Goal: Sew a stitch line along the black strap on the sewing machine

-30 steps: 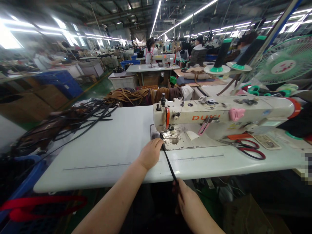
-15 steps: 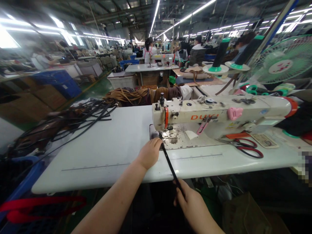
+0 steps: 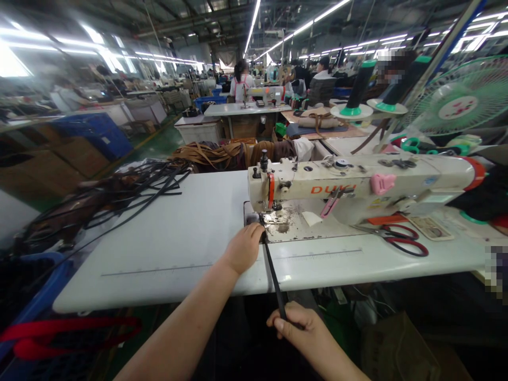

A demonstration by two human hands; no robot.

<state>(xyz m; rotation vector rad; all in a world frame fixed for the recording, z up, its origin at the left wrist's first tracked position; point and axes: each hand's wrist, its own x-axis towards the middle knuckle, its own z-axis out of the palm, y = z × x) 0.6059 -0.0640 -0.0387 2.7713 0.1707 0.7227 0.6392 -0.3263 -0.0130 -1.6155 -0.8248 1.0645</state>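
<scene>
A narrow black strap [image 3: 273, 274] runs from under the needle area of the white sewing machine [image 3: 357, 180] down over the table's front edge. Close to the presser foot, my left hand [image 3: 245, 247] has its fingers closed on the strap's far end. Below the table edge, my right hand [image 3: 299, 325] pinches the near part between thumb and fingers. The strap looks taut between both hands. Its tip at the needle is hidden by my left fingers and the machine head.
Red-handled scissors [image 3: 405, 241] lie right on the white table [image 3: 166, 227]. Black straps [image 3: 146, 201] hang over its left side, above a blue basket [image 3: 43, 264]. Thread cones [image 3: 361, 87] and a green fan [image 3: 460, 103] stand behind the machine. Other people work further back.
My right hand has shifted slightly down and its grip on the strap has turned, with the fingers now pointing more to the left. My left hand stays by the presser foot.
</scene>
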